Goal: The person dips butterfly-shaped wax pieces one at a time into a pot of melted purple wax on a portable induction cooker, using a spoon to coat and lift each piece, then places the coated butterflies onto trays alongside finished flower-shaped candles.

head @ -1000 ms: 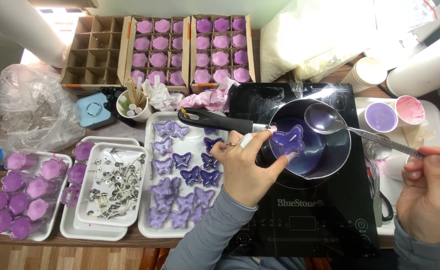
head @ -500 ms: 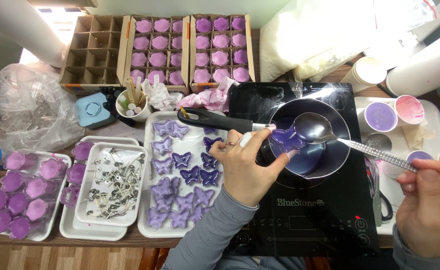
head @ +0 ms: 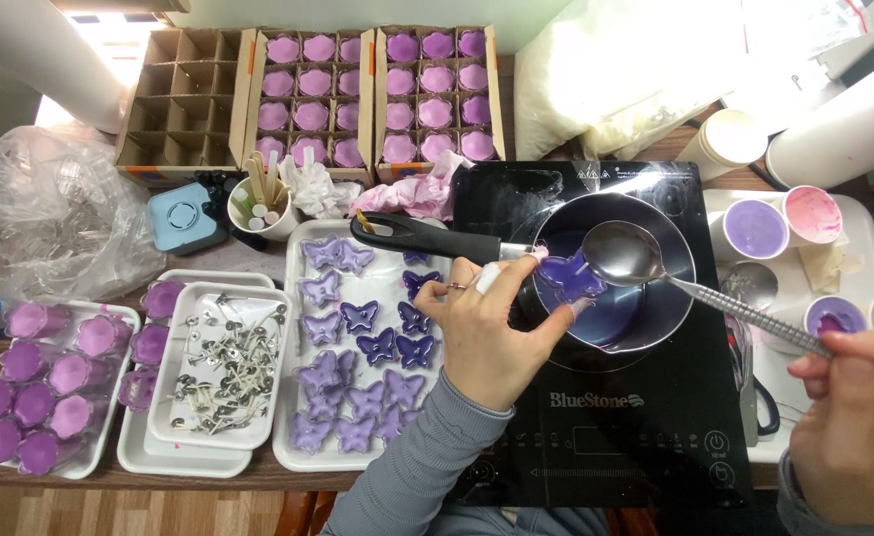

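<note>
A black induction cooktop (head: 606, 427) at centre right carries a small dark saucepan (head: 645, 318) of purple wax. The left hand (head: 492, 333) pinches a purple butterfly-shaped mould (head: 568, 278) over the pan; the right hand (head: 854, 427) grips a long steel spoon (head: 624, 255) above it. Pour slowly and keep the mould level. The white tray of butterfly candles (head: 303, 452) crowds the left; little open room remains on the surface.
</note>
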